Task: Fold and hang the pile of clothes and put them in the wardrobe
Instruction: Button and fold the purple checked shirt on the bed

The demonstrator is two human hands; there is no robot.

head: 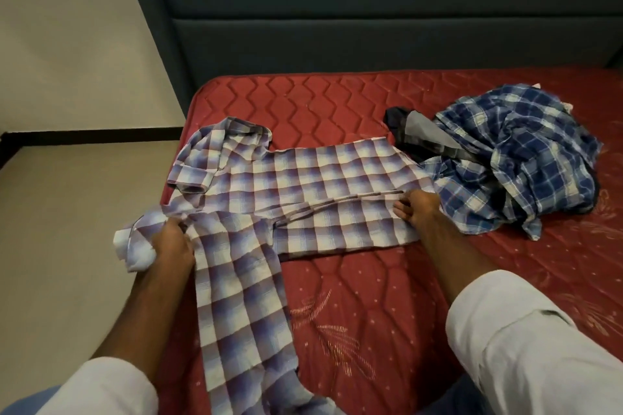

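Observation:
A pale purple-and-white checked shirt (303,178) lies spread across the red mattress (387,296), collar toward the left, one long sleeve trailing down toward me over the mattress edge. My left hand (172,242) grips the bunched shoulder and cuff fabric at the shirt's left end. My right hand (418,209) rests at the shirt's right hem, fingers curled onto the folded front edge. A crumpled pile of clothes (515,158), mostly dark blue plaid with a grey-black garment (418,131) beneath, sits to the right of the shirt, touching its hem.
A dark teal padded headboard (371,20) rises behind the mattress. Beige floor (67,212) and a cream wall with a black skirting strip lie to the left. No wardrobe or hanger is in view.

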